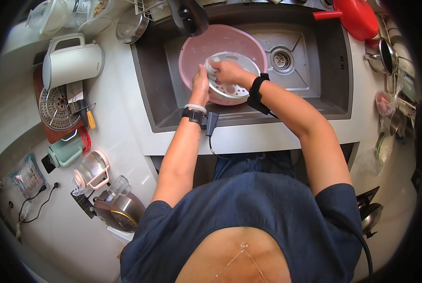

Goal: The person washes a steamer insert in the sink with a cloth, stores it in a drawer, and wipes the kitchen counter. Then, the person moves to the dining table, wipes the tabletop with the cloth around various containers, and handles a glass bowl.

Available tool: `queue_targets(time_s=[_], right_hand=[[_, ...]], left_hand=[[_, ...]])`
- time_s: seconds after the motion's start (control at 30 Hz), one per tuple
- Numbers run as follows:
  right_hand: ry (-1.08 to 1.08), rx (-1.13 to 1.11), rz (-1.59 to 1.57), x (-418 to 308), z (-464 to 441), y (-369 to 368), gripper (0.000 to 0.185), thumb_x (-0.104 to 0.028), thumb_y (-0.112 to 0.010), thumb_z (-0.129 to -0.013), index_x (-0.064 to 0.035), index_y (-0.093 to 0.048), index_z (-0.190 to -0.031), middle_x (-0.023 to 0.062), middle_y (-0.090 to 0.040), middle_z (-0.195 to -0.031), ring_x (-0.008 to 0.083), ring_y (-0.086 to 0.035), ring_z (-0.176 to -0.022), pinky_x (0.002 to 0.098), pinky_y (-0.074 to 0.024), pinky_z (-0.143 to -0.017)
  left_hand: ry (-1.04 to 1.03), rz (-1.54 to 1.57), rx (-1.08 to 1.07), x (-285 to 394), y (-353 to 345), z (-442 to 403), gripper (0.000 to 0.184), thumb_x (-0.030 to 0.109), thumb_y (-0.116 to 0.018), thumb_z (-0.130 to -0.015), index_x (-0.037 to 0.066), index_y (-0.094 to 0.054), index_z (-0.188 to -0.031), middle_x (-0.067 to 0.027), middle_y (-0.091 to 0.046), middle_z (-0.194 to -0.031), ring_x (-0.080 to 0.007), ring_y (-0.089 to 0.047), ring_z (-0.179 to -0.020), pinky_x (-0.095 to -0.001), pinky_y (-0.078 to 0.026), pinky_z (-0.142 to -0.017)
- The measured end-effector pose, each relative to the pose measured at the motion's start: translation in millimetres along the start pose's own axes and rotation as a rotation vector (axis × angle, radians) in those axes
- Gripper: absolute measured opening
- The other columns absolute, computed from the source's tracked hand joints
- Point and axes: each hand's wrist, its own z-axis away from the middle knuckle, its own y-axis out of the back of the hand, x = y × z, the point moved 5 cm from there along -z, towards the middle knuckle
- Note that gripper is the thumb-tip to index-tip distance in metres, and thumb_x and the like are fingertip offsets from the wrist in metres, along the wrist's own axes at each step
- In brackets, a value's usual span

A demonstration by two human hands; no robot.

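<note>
A pink basin (195, 47) sits in the dark sink (156, 75), with a white strainer basket (248, 63) tilted inside it. Over the basket's left edge, my left hand (201, 86) and my right hand (232, 74) come together. Between them is a crumpled whitish thing (210, 70), perhaps a cloth; its kind is not clear. The right fingers curl around it from the right. My left hand presses against it from the lower left, its fingers mostly closed and partly hidden. Black straps circle both wrists.
The black faucet (189, 19) hangs over the basin's upper left. The drain (282, 60) lies right of the basin. A white kettle (74, 61) and a steamer rack (59, 109) stand on the left counter. A red pan (359, 19) is at the upper right.
</note>
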Motion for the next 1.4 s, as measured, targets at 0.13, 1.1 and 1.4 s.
queue_targets(time_s=[0.13,1.1,1.4], right_hand=[[0.150,0.146,-0.061,-32,12,-1,0.036,-0.012,-0.054,-0.076,-0.0061,-0.061,-0.111,0.0224,-0.063,-0.092,0.0375,-0.059,-0.091,0.0427,-0.0455,-0.081],[0.204,-0.130,-0.182,-45,-15,-12,0.051,0.007,-0.049,-0.068,-0.0155,-0.065,-0.111,0.0135,-0.067,-0.088,0.0234,-0.062,-0.079,0.0307,-0.0465,-0.076],[0.265,-0.335,-0.119,-41,3,-8,0.053,0.014,-0.044,-0.061,-0.0152,-0.072,-0.096,0.0120,-0.063,-0.092,0.0271,-0.058,-0.088,0.0322,-0.0439,-0.081]], left_hand=[[0.143,0.237,-0.003,12,-4,17,0.053,0.043,-0.031,-0.097,-0.001,-0.046,-0.121,-0.0141,-0.055,-0.116,-0.0229,-0.058,-0.101,-0.0354,-0.051,-0.081],[0.236,0.608,-0.238,36,17,20,0.060,0.051,-0.041,-0.092,0.003,-0.039,-0.129,-0.0149,-0.046,-0.127,-0.0302,-0.048,-0.116,-0.0495,-0.040,-0.095],[0.042,0.248,-0.130,33,18,3,0.038,0.026,-0.047,-0.094,0.003,-0.044,-0.125,-0.0115,-0.055,-0.115,-0.0245,-0.056,-0.103,-0.0398,-0.048,-0.085]])
